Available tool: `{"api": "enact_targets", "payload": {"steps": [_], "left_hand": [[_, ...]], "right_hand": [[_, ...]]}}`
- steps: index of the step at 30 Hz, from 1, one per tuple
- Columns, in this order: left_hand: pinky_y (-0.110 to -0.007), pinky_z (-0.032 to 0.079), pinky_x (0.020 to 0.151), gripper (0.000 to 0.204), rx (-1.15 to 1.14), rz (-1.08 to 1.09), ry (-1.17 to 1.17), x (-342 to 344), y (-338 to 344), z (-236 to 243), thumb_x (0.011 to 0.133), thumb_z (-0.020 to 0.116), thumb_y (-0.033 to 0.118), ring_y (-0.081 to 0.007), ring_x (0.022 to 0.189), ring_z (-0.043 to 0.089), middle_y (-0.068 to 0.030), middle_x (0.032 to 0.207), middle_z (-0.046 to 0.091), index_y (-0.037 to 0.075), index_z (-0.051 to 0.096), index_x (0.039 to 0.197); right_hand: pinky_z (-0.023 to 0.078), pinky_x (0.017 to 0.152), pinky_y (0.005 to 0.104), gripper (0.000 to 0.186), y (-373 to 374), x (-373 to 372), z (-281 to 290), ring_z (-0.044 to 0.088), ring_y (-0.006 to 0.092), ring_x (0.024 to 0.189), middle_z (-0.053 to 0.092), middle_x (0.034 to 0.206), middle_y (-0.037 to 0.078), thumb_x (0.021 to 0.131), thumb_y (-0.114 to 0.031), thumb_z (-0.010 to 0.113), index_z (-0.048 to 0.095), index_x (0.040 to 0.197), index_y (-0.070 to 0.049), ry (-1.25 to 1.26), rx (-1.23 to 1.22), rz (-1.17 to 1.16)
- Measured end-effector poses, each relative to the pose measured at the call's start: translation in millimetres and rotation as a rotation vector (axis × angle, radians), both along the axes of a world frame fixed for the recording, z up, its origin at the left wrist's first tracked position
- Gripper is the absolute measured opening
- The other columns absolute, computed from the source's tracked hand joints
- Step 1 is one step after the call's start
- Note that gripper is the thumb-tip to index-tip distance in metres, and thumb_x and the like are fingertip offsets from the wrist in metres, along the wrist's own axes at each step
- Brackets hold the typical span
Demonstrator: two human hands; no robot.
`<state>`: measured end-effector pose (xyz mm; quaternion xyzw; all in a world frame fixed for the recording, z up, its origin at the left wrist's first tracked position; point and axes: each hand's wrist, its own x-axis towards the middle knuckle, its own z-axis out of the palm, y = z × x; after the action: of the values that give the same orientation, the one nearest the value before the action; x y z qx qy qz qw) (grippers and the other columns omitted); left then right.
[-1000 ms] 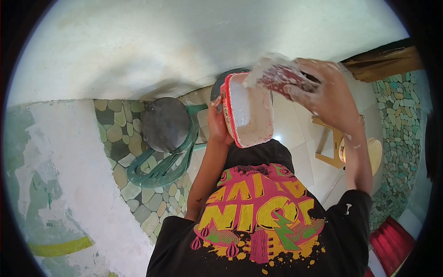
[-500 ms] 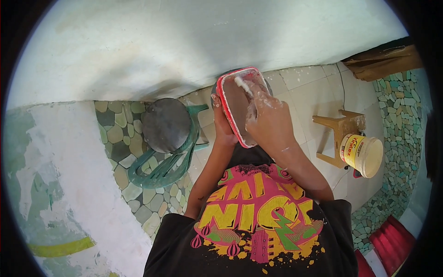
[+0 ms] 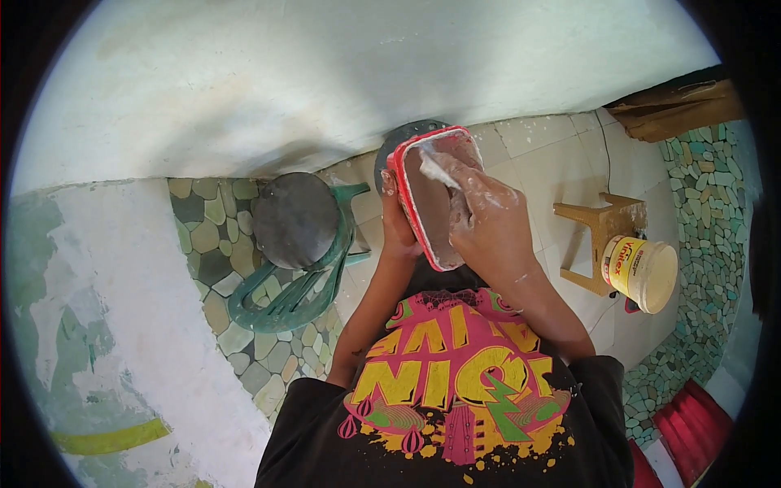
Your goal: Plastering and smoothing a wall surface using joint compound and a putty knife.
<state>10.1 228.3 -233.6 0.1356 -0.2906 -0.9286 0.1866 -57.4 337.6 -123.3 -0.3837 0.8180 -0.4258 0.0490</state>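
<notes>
My left hand (image 3: 396,221) grips a rectangular tub (image 3: 407,199) with a red outer edge by its left side, tilted in front of my chest. White paste crusts the tub's rim, and its inside is brownish grey. Over the opening, my right hand (image 3: 495,220) is closed around a slim tool (image 3: 440,171) smeared with white; its exact kind cannot be made out. White smears mark the fingers of both hands. The right hand covers part of the tub's inside, while the left fingers are partly hidden along the tub's outer side.
A pale wall (image 3: 309,89) rises ahead. To the left stands a green plastic chair (image 3: 297,297) with a dark round piece (image 3: 294,220) on it. At right are a tan stool (image 3: 606,232) and a yellow-white bucket (image 3: 643,272). Behind the tub is a dark rounded object (image 3: 386,150).
The tub and both hands have shifted slightly right and toward me. My right hand, with the tool, has moved right with the tub and stays over its opening.
</notes>
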Motion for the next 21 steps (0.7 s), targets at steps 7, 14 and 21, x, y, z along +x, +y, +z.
{"api": "enact_targets", "payload": {"steps": [7, 14, 21], "left_hand": [[-0.048, 0.036, 0.117, 0.068, -0.012, 0.02, 0.041, -2, -1, 1, 0.105, 0.036, 0.058, -0.0306, 0.138, 0.048, -0.0136, 0.152, 0.047, 0.01, 0.038, 0.153], [-0.048, 0.035, 0.118, 0.072, -0.019, -0.034, 0.058, -1, -1, 4, 0.104, 0.038, 0.059, -0.0317, 0.139, 0.046, -0.0158, 0.153, 0.045, 0.008, 0.035, 0.154], [-0.046, 0.035, 0.118, 0.075, -0.072, -0.04, 0.008, 0, 3, 13, 0.103, 0.038, 0.06, -0.0308, 0.14, 0.046, -0.0154, 0.153, 0.044, 0.007, 0.033, 0.156]], "right_hand": [[0.056, 0.08, 0.0453, 0.051, -2, -8, -10, 0.068, 0.037, 0.089, 0.07, 0.099, 0.017, 0.075, 0.002, 0.062, 0.065, 0.126, -0.006, 0.076, 0.069, 0.065], [0.056, 0.082, 0.0465, 0.047, 13, -19, 1, 0.067, 0.0392, 0.087, 0.07, 0.097, 0.018, 0.077, 0.001, 0.062, 0.068, 0.123, -0.004, 0.068, 0.077, 0.223], [0.056, 0.081, 0.046, 0.046, 11, -11, 10, 0.068, 0.0381, 0.089, 0.07, 0.101, 0.018, 0.079, -0.002, 0.063, 0.065, 0.125, -0.004, 0.039, 0.094, 0.047]]}}
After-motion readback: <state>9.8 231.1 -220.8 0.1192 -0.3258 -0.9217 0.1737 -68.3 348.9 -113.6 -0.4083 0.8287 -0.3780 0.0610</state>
